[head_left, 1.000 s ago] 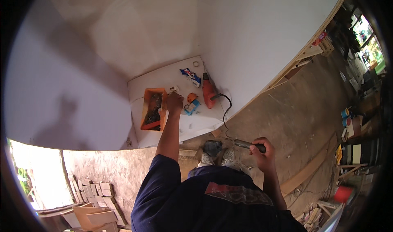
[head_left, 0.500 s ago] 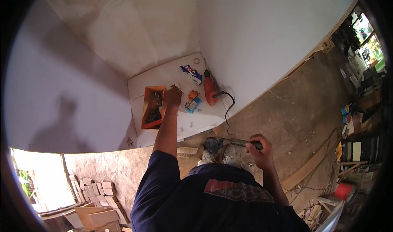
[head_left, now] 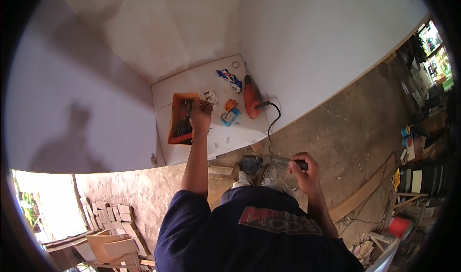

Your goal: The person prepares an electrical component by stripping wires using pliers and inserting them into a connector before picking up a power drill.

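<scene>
My left hand [head_left: 201, 114] is over the right rim of an orange open box [head_left: 178, 104] full of small dark metal pieces. Its fingers are closed in a pinch, and what they hold is too small to make out. Just past the fingertips lie small whitish and metallic pieces [head_left: 212, 98]. My right hand [head_left: 306, 170], low and to the right, grips the dark handle of a hammer [head_left: 279, 160]. Its black, blocky head hangs above my shoes.
On the white panel lie a red corded drill [head_left: 250, 99], a blue-and-white packet [head_left: 229, 80], an orange piece [head_left: 230, 105], a blue box [head_left: 230, 117] and a ring [head_left: 235, 64]. Tall white panels rise around it. Stacked blocks [head_left: 113, 216] and boards stand at lower left.
My left hand has turned slightly and shifted at the box's right rim, fingers still pinched. My right hand keeps hold of the hammer, almost in place. The view has shifted slightly.
</scene>
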The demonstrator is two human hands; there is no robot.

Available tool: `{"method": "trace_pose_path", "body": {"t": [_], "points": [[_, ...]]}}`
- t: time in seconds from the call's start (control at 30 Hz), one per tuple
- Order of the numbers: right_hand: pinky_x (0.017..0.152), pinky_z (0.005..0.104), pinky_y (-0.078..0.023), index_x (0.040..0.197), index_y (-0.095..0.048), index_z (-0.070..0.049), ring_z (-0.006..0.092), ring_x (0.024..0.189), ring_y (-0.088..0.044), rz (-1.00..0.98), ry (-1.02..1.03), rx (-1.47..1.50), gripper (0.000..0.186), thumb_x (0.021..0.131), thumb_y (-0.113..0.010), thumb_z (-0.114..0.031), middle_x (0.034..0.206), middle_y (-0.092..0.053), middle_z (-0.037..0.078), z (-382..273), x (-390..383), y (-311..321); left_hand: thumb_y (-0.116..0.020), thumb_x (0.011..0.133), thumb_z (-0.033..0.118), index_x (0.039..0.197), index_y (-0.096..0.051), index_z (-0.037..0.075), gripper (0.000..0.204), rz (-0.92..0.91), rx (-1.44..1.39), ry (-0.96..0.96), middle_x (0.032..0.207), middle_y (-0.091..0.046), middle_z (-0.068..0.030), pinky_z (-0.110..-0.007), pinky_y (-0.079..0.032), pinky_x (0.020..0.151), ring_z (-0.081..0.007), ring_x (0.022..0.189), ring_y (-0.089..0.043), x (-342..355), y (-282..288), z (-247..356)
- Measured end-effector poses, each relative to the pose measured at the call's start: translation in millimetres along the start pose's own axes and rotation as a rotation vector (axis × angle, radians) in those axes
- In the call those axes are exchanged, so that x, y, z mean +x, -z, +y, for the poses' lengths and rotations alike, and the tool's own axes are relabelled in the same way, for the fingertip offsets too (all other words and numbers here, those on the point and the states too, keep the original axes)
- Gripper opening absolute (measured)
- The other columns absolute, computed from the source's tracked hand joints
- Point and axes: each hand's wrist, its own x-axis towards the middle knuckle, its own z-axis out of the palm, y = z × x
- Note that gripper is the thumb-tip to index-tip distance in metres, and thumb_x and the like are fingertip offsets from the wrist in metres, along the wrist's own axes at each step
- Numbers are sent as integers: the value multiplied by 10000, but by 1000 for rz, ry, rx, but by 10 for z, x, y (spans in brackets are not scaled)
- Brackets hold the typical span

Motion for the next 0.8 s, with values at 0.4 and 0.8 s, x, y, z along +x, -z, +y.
{"method": "trace_pose_path", "body": {"t": [0.4, 0.8], "points": [[956, 382, -585, 1138, -621, 15, 242, 973, -709, -102, -245, 612, 176, 1003, -618, -99, 1101, -656, 125, 738, 615, -938, -638, 999, 70, 1225, -607, -40, 253, -20, -578, 338, 1049, -708, -165, -330, -622, 780, -211, 882, -730, -1792, 559, -2], [976, 438, -494, 1161, -668, -39, 366, 1173, -581, -37, 678, -420, 326, 855, -761, -104, 1243, -595, 196, 1089, 2488, -2333, -625, 1019, 89, 1245, -597, -34, 259, 25, -501, 341, 1055, -718, -141, -325, -601, 791, -207, 905, -722, -2864, 637, 78]]}}
